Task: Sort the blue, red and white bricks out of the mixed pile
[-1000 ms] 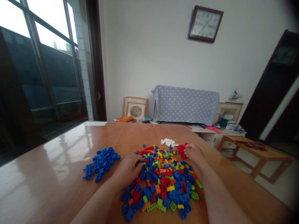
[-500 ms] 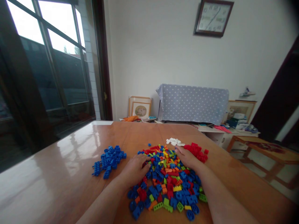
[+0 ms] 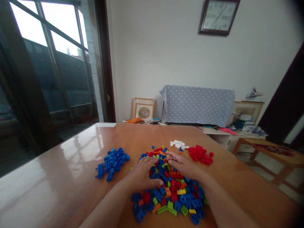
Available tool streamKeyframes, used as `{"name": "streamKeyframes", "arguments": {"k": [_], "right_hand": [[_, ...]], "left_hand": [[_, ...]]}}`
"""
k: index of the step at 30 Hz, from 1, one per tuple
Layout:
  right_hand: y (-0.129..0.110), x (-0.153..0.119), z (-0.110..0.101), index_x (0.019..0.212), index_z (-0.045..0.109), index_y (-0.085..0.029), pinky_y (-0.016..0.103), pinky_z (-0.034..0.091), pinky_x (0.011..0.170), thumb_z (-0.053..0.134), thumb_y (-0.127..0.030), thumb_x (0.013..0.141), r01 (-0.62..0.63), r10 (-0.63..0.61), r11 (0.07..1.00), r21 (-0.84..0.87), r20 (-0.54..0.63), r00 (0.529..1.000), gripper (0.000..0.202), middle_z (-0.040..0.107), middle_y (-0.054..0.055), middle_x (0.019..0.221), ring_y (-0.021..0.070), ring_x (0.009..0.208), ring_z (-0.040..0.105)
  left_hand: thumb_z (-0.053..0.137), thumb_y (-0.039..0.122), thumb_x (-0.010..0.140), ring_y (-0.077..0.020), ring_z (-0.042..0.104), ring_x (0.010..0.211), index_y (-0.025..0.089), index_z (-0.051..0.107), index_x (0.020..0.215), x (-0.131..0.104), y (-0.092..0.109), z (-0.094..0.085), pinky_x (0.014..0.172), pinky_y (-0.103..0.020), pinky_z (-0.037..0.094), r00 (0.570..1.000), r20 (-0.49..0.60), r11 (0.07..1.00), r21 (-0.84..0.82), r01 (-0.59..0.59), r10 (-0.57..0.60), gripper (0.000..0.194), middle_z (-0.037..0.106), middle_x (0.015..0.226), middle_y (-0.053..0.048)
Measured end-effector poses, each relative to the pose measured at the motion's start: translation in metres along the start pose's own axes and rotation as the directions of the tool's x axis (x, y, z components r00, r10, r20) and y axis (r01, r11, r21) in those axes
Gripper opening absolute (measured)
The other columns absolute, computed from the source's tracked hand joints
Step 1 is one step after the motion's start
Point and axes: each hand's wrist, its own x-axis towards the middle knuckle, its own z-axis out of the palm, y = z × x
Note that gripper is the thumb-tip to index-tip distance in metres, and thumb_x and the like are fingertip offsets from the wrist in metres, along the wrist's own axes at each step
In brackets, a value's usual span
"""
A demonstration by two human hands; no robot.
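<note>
A large mixed pile of toy bricks (image 3: 174, 190) in blue, red, green, orange and yellow lies in front of me. My left hand (image 3: 144, 174) rests over the pile's left side, fingers apart, thumb stretched to the right. Over the upper right part is my right hand (image 3: 184, 164), its fingers spread and pointing left, nothing visibly held. Left of the pile sits a heap of blue bricks (image 3: 115, 161). Red bricks (image 3: 200, 154) are grouped to the right, beyond my right wrist. White bricks (image 3: 178, 144) lie behind the pile.
The brown table (image 3: 64, 177) has a glossy top. One small blue piece (image 3: 153, 147) lies behind the pile. Against the wall, a dotted cloth (image 3: 198, 104) covers a wide object on a cabinet. A wooden stool (image 3: 273, 152) stands at the right.
My right hand has moved left over the pile, away from the red bricks. My left hand has shifted slightly right and its thumb is spread wider. The view has shifted slightly.
</note>
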Motion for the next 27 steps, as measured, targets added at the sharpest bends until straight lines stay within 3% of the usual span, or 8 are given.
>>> {"name": "streamKeyframes", "arguments": {"k": [4,6,11,15,19,23,27], "right_hand": [[-0.018,-0.009,0.009,0.151,0.042,-0.025,0.046,0.036,0.116,0.072,-0.047,0.080,0.090,-0.073,0.986,-0.143,0.122,0.990,0.080,0.044,0.009,0.155,0.0301,0.140,0.044],[-0.021,-0.009,0.013,0.150,0.044,-0.025,0.047,0.034,0.116,0.077,-0.045,0.074,0.117,-0.086,0.962,-0.247,0.135,0.987,0.085,0.044,0.010,0.154,0.0316,0.139,0.043],[-0.015,-0.001,0.013,0.123,0.067,-0.022,0.039,0.043,0.106,0.066,-0.018,0.074,0.115,-0.112,0.924,-0.365,0.031,0.993,0.048,0.066,0.009,0.126,0.0261,0.118,0.059],[-0.010,0.003,0.009,0.105,0.072,-0.021,0.036,0.047,0.096,0.063,-0.016,0.074,0.092,-0.114,0.930,-0.355,-0.042,0.993,0.033,0.070,0.006,0.108,0.0231,0.103,0.063],[-0.007,0.005,0.006,0.098,0.072,-0.020,0.034,0.049,0.090,0.057,-0.014,0.077,0.077,-0.105,0.953,-0.294,-0.082,0.991,0.026,0.073,0.004,0.101,0.0212,0.096,0.065],[-0.010,0.000,-0.001,0.109,0.073,-0.021,0.035,0.050,0.091,0.053,-0.020,0.084,0.062,-0.069,0.986,-0.157,-0.038,0.997,0.032,0.074,0.004,0.109,0.0222,0.101,0.067],[-0.018,-0.019,-0.026,0.131,0.065,-0.023,0.041,0.047,0.102,0.057,-0.034,0.089,-0.006,0.007,0.993,-0.118,0.004,1.000,0.045,0.067,0.007,0.129,0.0271,0.117,0.062]], "left_hand": [[0.074,0.067,0.069,-0.0371,0.041,0.139,0.029,0.045,0.148,0.000,-0.003,0.001,0.115,-0.054,0.032,1.000,-0.002,1.000,0.017,-0.001,0.001,0.092,0.046,0.152,-0.011],[0.076,0.058,0.071,-0.0352,0.046,0.135,0.029,0.049,0.145,0.000,-0.005,0.001,0.113,-0.051,0.036,1.000,-0.023,1.000,0.021,0.005,-0.005,0.084,0.050,0.148,-0.010],[0.077,0.040,0.073,-0.0317,0.053,0.124,0.027,0.059,0.133,0.003,-0.006,0.001,0.106,-0.044,0.042,0.995,-0.096,1.000,-0.013,0.010,-0.011,0.064,0.062,0.132,-0.007],[0.066,0.022,0.075,-0.0245,0.061,0.105,0.026,0.066,0.115,0.005,-0.009,0.001,0.091,-0.033,0.047,0.988,-0.152,0.994,-0.105,0.026,-0.041,0.040,0.069,0.113,-0.004],[0.056,0.012,0.075,-0.0195,0.062,0.095,0.023,0.067,0.099,0.007,-0.011,0.003,0.082,-0.027,0.046,0.989,-0.143,0.977,-0.213,0.005,-0.036,0.029,0.070,0.100,-0.001],[0.050,0.014,0.080,-0.0169,0.062,0.086,0.021,0.067,0.094,0.009,-0.009,0.003,0.075,-0.025,0.046,0.994,-0.109,0.944,-0.330,-0.020,-0.017,0.023,0.069,0.092,0.000],[0.048,0.017,0.083,-0.0165,0.062,0.083,0.020,0.067,0.094,0.012,-0.012,0.001,0.074,-0.025,0.046,0.985,-0.156,0.933,-0.359,0.018,-0.079,0.021,0.070,0.089,0.000]]}}
